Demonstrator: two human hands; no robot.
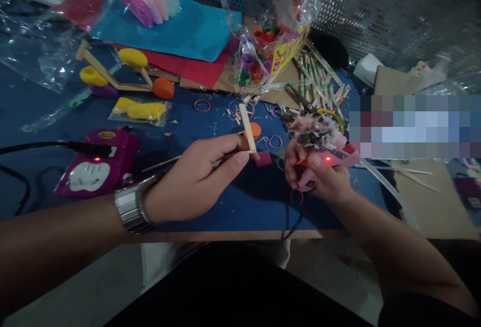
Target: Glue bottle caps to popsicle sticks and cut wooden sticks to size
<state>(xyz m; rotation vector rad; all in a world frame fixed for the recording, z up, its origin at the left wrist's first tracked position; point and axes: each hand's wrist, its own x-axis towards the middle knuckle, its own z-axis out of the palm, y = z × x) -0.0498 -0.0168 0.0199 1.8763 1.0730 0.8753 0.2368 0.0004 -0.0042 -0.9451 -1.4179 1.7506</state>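
My left hand (199, 176), a metal watch on its wrist, pinches a wooden stick frame (248, 129) between thumb and fingers. One flat stick rises from the pinch, and a thin stick shows behind the wrist. Beside the frame are an orange bottle cap (252, 130) and a magenta cap (263, 159); whether they are fixed to it I cannot tell. A pink hot glue gun (323, 164) with a lit red light is gripped in my right hand (319, 174). From its back runs a translucent glue stick (387, 186). Its nozzle is hidden behind grey-white fluff.
A small stick car (120, 86) with cap wheels stands back left, near a bag of yellow balloons (139, 111). A purple power socket (99, 166) with a black cable lies left. Scissors (330, 116), stick bundles (317, 73) and a bag of caps (259, 56) are at the back.
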